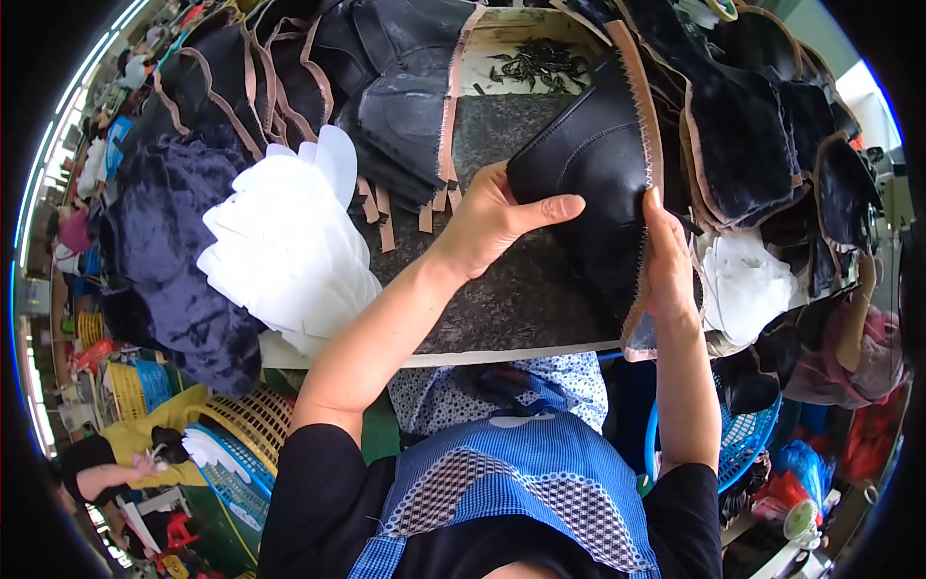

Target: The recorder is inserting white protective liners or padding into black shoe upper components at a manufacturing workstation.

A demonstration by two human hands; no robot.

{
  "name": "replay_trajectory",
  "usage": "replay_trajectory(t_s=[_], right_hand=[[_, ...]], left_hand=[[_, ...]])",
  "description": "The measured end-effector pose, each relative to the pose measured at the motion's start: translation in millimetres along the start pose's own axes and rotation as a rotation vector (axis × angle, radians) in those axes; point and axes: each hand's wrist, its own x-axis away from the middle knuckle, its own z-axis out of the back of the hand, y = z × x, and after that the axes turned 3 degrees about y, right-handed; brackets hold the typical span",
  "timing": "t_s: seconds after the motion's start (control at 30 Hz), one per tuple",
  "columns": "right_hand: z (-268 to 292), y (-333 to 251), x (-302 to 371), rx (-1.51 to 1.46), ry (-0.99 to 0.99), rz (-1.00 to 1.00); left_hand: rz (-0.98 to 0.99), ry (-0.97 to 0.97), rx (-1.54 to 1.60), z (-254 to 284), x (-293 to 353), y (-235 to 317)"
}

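The work table (pixel 521 323) spreads in front of me, its dark, speckled top ending in a pale edge near my apron. At its left lies a heap of dark plush (pixel 178 251); over on the right hang dark plush-faced pieces (pixel 738 125) bordered in tan. Beyond my left hand sits a stack of black leather pieces (pixel 400 111) with a zigzag-stitched tan edge, and nearer me a fanned pile of white sheets (pixel 289 246) leans over the table's left side.

The task's thing, one shaped black leather piece (pixel 603 154), is up between my hands, right of the table's middle, its tan zigzag border running down its right side. At the far end of the table is a shallow pale tray (pixel 475 77).

My left hand (pixel 487 224) pinches the leather's left edge, thumb flat on its face and fingers underneath. My right hand (pixel 668 256) is clamped on the bordered side, a tip pressing at the stitching; the fingers behind are hidden.

I take the step in hand to be holding and squaring up this stitched edge; the next move calls for an even hold from both sides, without creasing the leather.

Smallest are the tan strip ends (pixel 386 222) beside the stack and the dark scraps (pixel 540 66) in the tray.
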Motion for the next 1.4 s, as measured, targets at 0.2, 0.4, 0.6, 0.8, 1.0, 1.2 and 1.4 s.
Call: replay_trajectory(t_s=[0.2, 0.4, 0.6, 0.8, 1.0, 1.2, 1.4], right_hand=[[-30.6, -28.8, 10.1, 0.411, 0.04, 0.199], [-32.0, -5.5, -0.2, 0.139, 0.277, 0.184], [-51.0, 11.1, 30.1, 0.822, -0.075, 0.679], [-80.6, 64.6, 76.2, 1.376, -0.483, 0.7], [-86.2, 49.7, 60.0, 1.334, -0.624, 0.535], [-117.6, 53.8, 19.6, 1.209, -0.634, 0.589], [-115.9, 71.3, 22.7, 1.305, -0.673, 0.714]], left_hand=[[-0.054, 0.023, 0.004, -7.8, 4.5, -9.3], [-0.049, -0.006, -0.149, 0.4, 5.2, -7.5], [0.264, 0.261, 0.027, 50.6, 19.8, -15.0], [0.547, 0.102, -0.213, 105.9, 73.7, 19.6], [0.381, 0.095, -0.567, 114.4, 98.9, 14.4], [0.366, 0.101, -0.576, 114.8, 112.2, 9.7], [0.365, 0.153, -0.602, 112.7, 118.3, 8.7]])
